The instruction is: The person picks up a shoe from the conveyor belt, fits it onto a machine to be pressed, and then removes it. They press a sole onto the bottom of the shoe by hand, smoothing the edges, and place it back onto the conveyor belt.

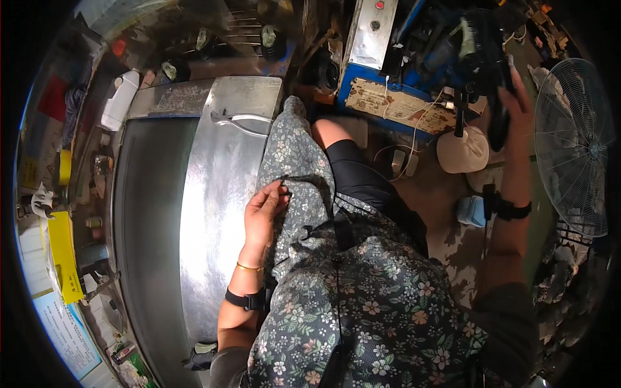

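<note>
My left hand (264, 210) is at the edge of the flowered apron (372, 307) over my lap, beside a shiny metal panel (220, 194). Its thumb and fingers are drawn together; anything between them is hidden. A gold bangle (249, 266) and a black strap (247, 300) circle that forearm. Out to the far right, my right hand (516, 107) has its fingers against a long black object (498, 123), whose kind is too dark to tell. Next to this is a bulky black piece with a pale lining (467, 39), among dark machine parts.
A blue machine with a metal control box (372, 35) stands ahead, cables hanging down its front. Below my right hand are a white plastic jug (462, 152) and a light-blue block (471, 211). A large wire-guarded fan (579, 149) borders the right; a white bottle (121, 100) lies left.
</note>
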`<state>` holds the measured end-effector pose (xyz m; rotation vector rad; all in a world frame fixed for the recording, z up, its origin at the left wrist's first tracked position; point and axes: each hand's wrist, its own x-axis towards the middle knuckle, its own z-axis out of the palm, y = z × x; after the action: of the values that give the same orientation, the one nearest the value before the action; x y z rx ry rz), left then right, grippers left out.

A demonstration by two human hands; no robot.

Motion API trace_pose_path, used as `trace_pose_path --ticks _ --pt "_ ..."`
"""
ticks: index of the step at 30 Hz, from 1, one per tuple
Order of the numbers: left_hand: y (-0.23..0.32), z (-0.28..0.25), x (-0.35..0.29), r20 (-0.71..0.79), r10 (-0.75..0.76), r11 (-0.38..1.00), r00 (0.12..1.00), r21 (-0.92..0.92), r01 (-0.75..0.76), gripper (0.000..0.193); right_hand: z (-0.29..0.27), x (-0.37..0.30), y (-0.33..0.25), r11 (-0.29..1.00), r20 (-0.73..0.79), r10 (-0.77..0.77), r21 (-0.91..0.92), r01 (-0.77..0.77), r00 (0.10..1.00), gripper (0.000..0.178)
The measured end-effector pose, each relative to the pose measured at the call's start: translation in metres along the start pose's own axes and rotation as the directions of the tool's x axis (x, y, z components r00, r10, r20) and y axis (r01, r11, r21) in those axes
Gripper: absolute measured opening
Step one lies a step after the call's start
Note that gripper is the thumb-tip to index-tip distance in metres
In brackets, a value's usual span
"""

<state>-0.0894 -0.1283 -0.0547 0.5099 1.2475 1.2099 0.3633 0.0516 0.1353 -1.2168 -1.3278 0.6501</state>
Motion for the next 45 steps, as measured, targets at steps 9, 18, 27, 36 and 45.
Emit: trace_pose_path --ticks 9,18,27,36,45 --pt "0.009 0.038 -0.015 0.618 0.115 0.605 0.778 0.577 -0.548 0.045 -0.053 0.054 0.007 0.999 -0.109 -0.031 -0.012 0.03 0.993 0.05" --pt "0.008 0.061 -0.009 0.759 -0.046 0.678 0.649 0.501 -0.538 0.035 -0.089 0.098 0.043 0.956 -0.137 -0.146 -0.272 0.104 0.98 0.059" --pt "-0.01 0.03 -0.037 0.44 -0.004 0.666 0.898 0.671 -0.326 0.028 -0.062 0.165 0.046 0.88 -0.094 -0.216 -0.45 0.152 0.972 0.053" --pt "-0.022 0.032 -0.02 0.283 -0.157 0.909 0.946 0.415 0.026 0.032 -0.036 0.196 0.038 0.636 0.009 0.016 -0.771 -0.003 1.0 0.061" --pt "-0.014 0.047 -0.035 0.306 -0.144 0.945 0.941 0.325 0.039 0.03 -0.014 0.157 0.052 0.386 -0.027 -0.13 -0.922 0.026 0.991 0.067"
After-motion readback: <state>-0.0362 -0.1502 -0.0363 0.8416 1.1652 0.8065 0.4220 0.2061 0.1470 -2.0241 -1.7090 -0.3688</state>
